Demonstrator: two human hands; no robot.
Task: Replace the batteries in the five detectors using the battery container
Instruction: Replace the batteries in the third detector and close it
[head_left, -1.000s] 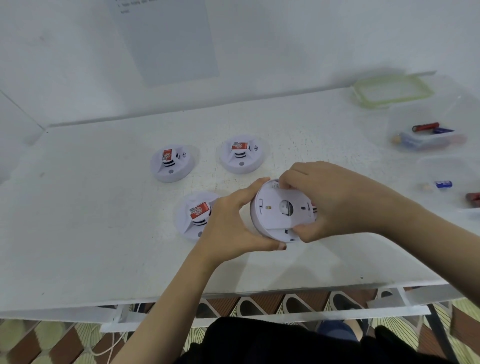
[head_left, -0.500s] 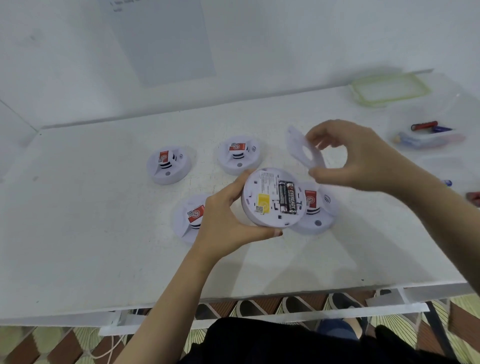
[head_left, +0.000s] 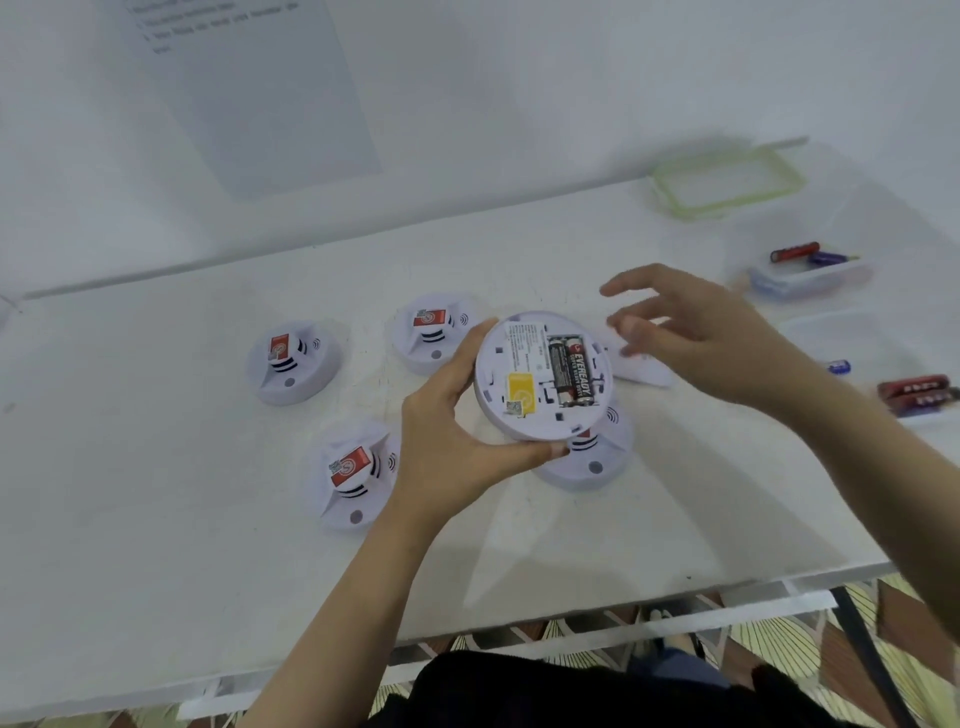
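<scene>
now the left hand (head_left: 452, 436) grips the opened detector (head_left: 524, 374) by its rim near the table (head_left: 156, 467) centre, so the right hand (head_left: 696, 338) at 3 o'clock, fingers (head_left: 639, 280) loose and empty, should pry the two old batteries (head_left: 571, 376) out from one end, gently.

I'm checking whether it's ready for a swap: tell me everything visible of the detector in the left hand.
The detector is a round white plastic disc, underside up, tilted toward the camera. Its open bay holds two black batteries side by side; a yellow sticker lies beside them. The left hand grips its rim.
</scene>
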